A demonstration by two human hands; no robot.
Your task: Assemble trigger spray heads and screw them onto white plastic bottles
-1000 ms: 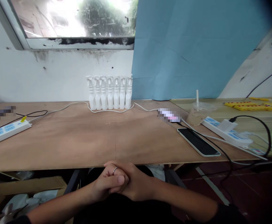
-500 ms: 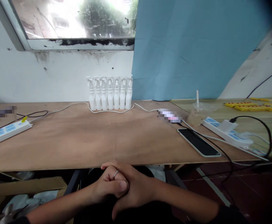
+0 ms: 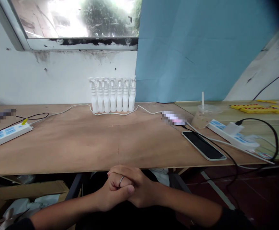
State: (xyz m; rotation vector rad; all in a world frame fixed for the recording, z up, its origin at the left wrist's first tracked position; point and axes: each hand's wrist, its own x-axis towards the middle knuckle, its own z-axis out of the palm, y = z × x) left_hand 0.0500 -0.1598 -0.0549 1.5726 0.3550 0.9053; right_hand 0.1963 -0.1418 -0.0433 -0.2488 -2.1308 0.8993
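Observation:
My left hand (image 3: 116, 193) and my right hand (image 3: 143, 188) are clasped together just below the near edge of the table (image 3: 81, 147), above my lap. A ring (image 3: 121, 181) sits on a finger of my left hand. The right hand's fingers wrap over the left, and the left thumb lies across the front. Both are closed, and no object shows in either. Parts of the fingers are hidden within the clasp. Closest on the tabletop is a black-screened phone (image 3: 204, 146), to the right, apart from both hands.
Several white spray bottles (image 3: 112, 99) stand in a row by the wall, a white cable before them. Power strips lie at left (image 3: 7, 135) and right (image 3: 235, 135). A plastic cup (image 3: 200, 118) with straw and yellow pieces (image 3: 259, 109) are at right. An open carton (image 3: 55, 188) stands lower left.
My right hand's thumb, which pointed down and apart, has tucked in. The clasp has become tighter, with the left hand slightly further right.

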